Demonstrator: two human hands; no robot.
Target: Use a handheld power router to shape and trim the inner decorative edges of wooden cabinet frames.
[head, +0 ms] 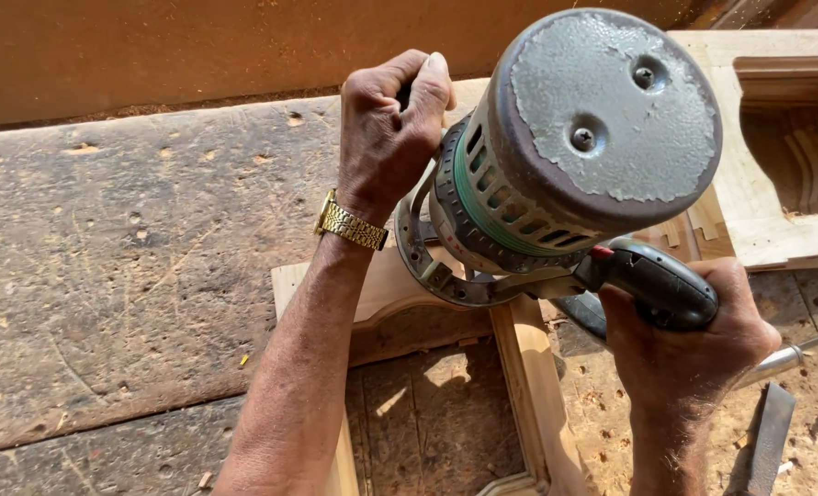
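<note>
- The left hand (386,138) is curled tight around the handle on the far side of a big router (556,156). The fingers (427,87) are pressed together and wrapped over the handle, so the handle is mostly hidden.
- A gold watch (351,225) sits on the left wrist, just below that hand.
- The right hand (680,344) grips the black handle (657,285) on the near side of the router. Its fingers are closed around the handle, but they are on the hidden side, so I cannot tell just how they lie.
- The router sits between the two hands. Its round grey top, with chipped paint and two screws, faces up at the camera. Its body has air slots and a green band.
- The metal base (436,266) of the router rests on a pale wooden frame (528,386), just under the left fingers.
- The frame lies on a rough, worn workbench (124,266) with sawdust on it.
- Another carved wooden piece (776,138) lies past the right hand, at the far side of the router.
- A metal tool (785,360) pokes out just beside the right hand, partly hidden by it.
</note>
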